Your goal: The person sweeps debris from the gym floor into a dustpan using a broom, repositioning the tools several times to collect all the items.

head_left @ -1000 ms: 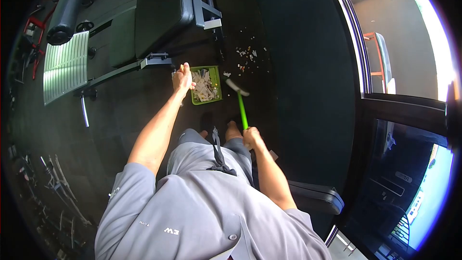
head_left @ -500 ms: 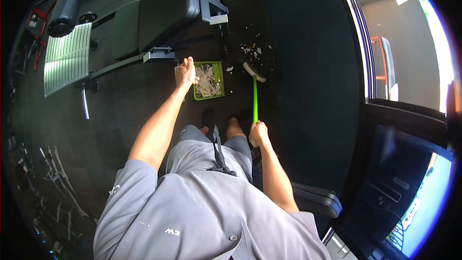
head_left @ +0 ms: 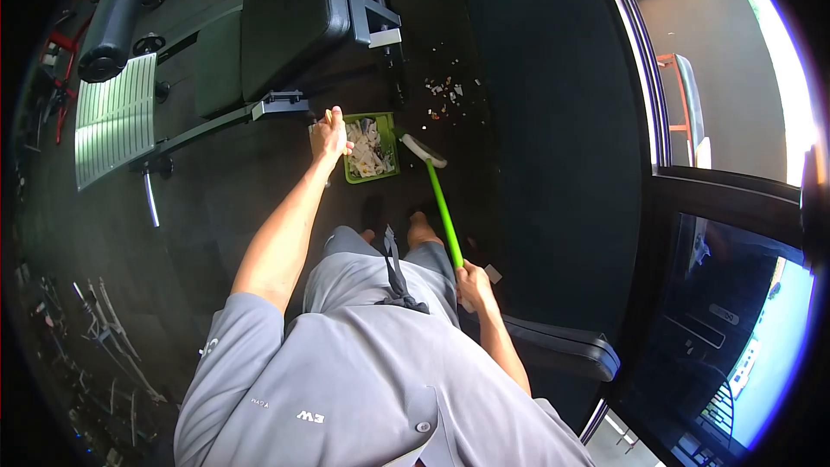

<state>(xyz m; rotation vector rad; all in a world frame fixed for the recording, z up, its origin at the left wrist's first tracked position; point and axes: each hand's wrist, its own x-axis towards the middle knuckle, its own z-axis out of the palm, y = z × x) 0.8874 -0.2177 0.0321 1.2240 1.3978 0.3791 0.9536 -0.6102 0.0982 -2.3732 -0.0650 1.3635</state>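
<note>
A green dustpan [head_left: 393,169] holding pale scraps [head_left: 367,151] is on the dark floor. My left hand [head_left: 328,136] is closed at the dustpan's left side, around what looks like its handle, mostly hidden by the fingers. My right hand [head_left: 474,285] is wrapped round the green handle of a broom [head_left: 443,214]. The broom's whitish head [head_left: 424,151] lies on the floor just right of the dustpan, tilted. Beyond it, small light debris [head_left: 445,97] is scattered on the floor.
A padded bench with a metal frame [head_left: 281,104] stands at the upper left, beside a slatted metal plate [head_left: 117,121]. A dark panel [head_left: 562,121] runs along the right, next to a glass door frame [head_left: 726,188]. A black pad [head_left: 558,346] is at the lower right.
The broom head has moved left, closer to the dustpan, and its handle now slants. My right hand has shifted slightly down and right. My left hand is almost unmoved.
</note>
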